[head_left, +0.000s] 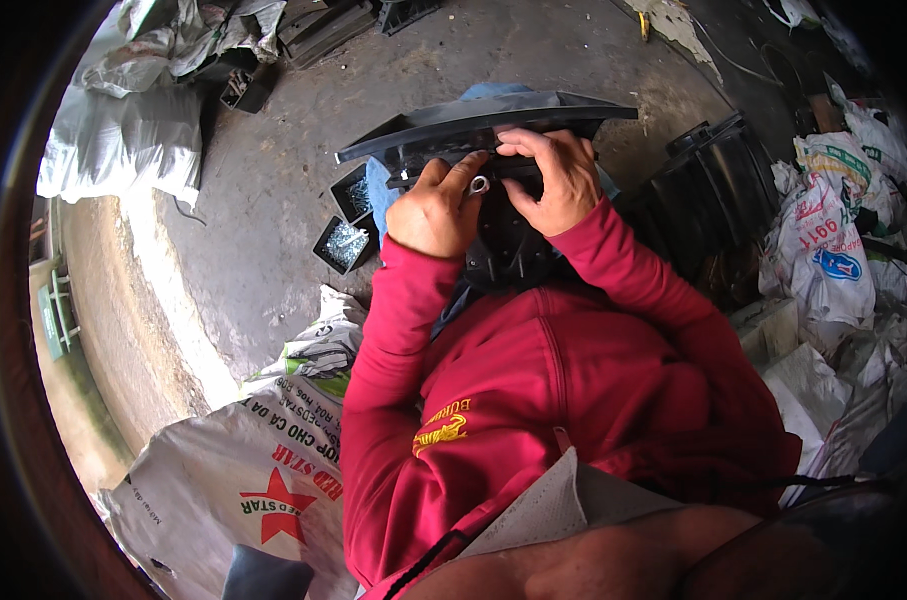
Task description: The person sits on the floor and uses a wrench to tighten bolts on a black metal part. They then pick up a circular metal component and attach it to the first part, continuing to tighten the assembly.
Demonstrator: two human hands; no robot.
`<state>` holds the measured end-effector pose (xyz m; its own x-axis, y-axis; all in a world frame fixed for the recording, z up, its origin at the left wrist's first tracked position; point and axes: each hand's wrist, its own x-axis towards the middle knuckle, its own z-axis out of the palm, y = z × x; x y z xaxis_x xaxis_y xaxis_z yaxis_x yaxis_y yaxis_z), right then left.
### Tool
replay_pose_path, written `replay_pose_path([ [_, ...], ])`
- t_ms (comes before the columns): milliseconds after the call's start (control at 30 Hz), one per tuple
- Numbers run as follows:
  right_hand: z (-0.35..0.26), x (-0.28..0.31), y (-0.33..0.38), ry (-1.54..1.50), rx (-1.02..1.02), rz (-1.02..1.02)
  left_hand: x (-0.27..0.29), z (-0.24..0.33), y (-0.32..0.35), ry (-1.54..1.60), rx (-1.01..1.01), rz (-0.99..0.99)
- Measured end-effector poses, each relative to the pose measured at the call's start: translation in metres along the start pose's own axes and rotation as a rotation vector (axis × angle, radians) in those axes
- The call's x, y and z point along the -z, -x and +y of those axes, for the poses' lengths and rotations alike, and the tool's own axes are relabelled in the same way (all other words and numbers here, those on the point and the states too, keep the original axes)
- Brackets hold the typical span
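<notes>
A long black plastic part with a raised rim lies across my lap. My left hand is closed at its near left side, the index finger pointing along the part. From that hand pokes the shiny ring end of a ring spanner; the rest of it is hidden in the fingers. My right hand bends over the part's near edge, fingertips close to the left index finger and thumb apart below. Whatever its fingertips pinch, if anything, is too small to make out. More black plastic with holes sits below the hands.
Two small black bins, one with shiny metal fasteners, stand on the floor at the left. Stacked black plastic parts lie to the right. White sacks pile up at far right; another printed sack is at lower left.
</notes>
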<state>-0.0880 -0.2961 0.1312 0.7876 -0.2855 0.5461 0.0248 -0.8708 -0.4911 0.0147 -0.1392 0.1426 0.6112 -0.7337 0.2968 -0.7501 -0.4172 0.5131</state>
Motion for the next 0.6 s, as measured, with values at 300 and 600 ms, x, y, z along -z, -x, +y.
replay_pose_path([
  [300, -0.002, 0.000, 0.003, 0.029, -0.004, -0.001, -0.007, 0.001, 0.004, 0.176, 0.085, -0.042],
  [600, -0.017, 0.009, 0.000, 0.025, -0.094, -0.068, 0.012, 0.013, -0.012, 0.487, 0.266, -0.253],
])
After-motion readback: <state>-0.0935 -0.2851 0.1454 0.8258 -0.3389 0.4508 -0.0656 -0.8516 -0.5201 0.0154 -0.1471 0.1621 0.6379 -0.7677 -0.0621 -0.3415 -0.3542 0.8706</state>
